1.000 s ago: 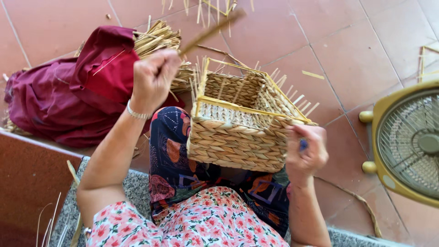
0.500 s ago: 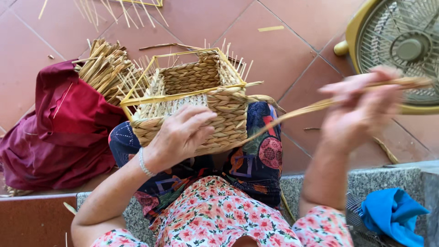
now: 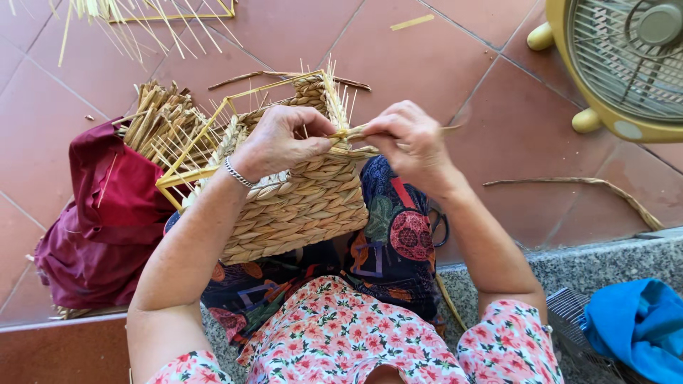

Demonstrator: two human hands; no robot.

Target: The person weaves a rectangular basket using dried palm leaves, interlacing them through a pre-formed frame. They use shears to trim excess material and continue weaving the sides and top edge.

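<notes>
In the middle of the frame a half-woven straw basket on a yellow wire frame [image 3: 299, 192] lies on the lap, empty inside. Both the left hand [image 3: 281, 142] and the right hand [image 3: 409, 142] pinch a flat straw strand [image 3: 356, 131] at its upper rim. Earlier, the right hand pulled this strand far right, toward the yellow fan [image 3: 626, 64].

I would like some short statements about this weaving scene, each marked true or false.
1. Both hands, the left hand and the right hand, meet at the top edge of the basket. True.
2. The basket stands on the floor. False: it rests on the person's lap.
3. A fan stands at the upper right. True.
4. The red cloth covers the basket. False: it lies beside it, on the left.
5. The left wrist wears a bracelet. True.
</notes>
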